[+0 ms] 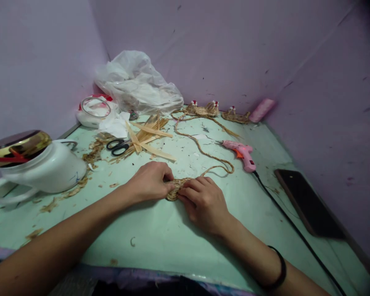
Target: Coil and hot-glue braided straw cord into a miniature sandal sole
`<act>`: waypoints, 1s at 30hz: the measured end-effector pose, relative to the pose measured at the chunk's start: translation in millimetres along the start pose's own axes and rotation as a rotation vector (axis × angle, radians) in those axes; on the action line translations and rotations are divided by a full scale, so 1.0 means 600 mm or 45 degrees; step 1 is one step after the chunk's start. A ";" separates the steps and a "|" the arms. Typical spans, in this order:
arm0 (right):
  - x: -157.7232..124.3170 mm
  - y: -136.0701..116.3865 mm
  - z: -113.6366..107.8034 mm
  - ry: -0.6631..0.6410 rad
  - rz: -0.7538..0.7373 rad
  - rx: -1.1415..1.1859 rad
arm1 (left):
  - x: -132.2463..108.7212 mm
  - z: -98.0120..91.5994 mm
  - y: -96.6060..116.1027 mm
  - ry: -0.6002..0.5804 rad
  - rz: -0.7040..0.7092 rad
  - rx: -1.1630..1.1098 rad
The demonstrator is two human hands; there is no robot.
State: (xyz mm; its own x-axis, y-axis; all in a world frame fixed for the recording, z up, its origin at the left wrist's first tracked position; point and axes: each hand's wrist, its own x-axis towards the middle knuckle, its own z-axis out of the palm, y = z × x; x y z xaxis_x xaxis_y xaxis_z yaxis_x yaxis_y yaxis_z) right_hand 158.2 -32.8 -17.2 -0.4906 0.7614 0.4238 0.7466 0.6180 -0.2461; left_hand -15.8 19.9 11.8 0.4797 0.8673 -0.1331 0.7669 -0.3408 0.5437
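Between my two hands, low over the middle of the table, is a small flat coil of braided straw rope [174, 192]. My left hand [154, 180] pinches its left end between thumb and fingers. On its right side, my right hand [205, 201] grips the coil with bent fingers; the fingertips are partly hidden. From the coil a loose length of straw rope [200, 149] runs behind my right hand, loops to the right and winds to the back of the table. A pink glue gun [239, 153] with an orange trigger lies beyond my right hand.
Black-handled scissors [117, 147] lie beside straw strips [151, 137]. A white teapot-like vessel [58, 166] stands left. At the back are a plastic bag [138, 84], finished straw pieces [202, 110] and a pink roll [262, 110]. A phone [306, 203] and the black cord [296, 230] lie right.
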 end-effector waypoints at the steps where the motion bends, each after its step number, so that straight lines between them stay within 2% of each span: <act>1: 0.000 -0.001 0.005 0.016 0.014 -0.002 | -0.001 -0.001 0.003 0.009 0.010 0.036; 5: -0.004 -0.003 0.012 0.095 0.048 -0.045 | -0.002 -0.005 0.009 0.017 0.037 0.137; 7: -0.007 0.000 0.002 0.116 -0.003 0.018 | -0.001 -0.005 0.007 -0.013 0.027 0.107; 9: -0.013 0.009 -0.015 0.215 0.000 0.114 | 0.000 -0.004 0.004 -0.005 0.001 0.053; 10: -0.017 0.015 -0.025 0.293 0.069 0.148 | 0.000 -0.003 0.003 0.013 -0.010 0.038; 12: -0.025 0.032 -0.047 0.395 0.341 0.142 | -0.002 0.000 0.007 0.046 -0.021 0.063; 15: -0.035 0.055 -0.070 0.277 0.743 0.048 | -0.010 0.004 0.023 0.033 -0.038 0.167; 17: -0.037 0.063 -0.077 0.170 0.870 0.039 | -0.018 0.007 0.036 0.023 -0.065 0.180; 21: -0.034 0.069 -0.083 0.105 0.938 0.096 | -0.028 0.014 0.050 0.071 -0.109 0.074; 23: -0.032 0.072 -0.089 0.093 0.979 0.202 | -0.026 0.015 0.048 0.046 -0.178 -0.176; 26: -0.029 0.074 -0.098 0.020 1.124 0.660 | -0.018 0.011 0.042 0.002 -0.357 -0.842; 28: -0.026 0.067 -0.097 -0.037 1.221 1.078 | -0.014 0.010 0.041 0.090 -0.418 -1.240; 30: -0.022 0.054 -0.085 -0.042 1.228 1.460 | -0.015 0.016 0.043 0.194 -0.383 -1.494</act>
State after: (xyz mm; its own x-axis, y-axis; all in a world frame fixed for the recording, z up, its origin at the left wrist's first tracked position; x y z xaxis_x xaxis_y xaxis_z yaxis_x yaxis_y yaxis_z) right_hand 211.6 -33.0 13.5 -0.0495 0.9492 -0.3107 0.0394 -0.3090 -0.9503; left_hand 3.9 -0.3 18.9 0.2342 0.9156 -0.3267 -0.0492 0.3468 0.9366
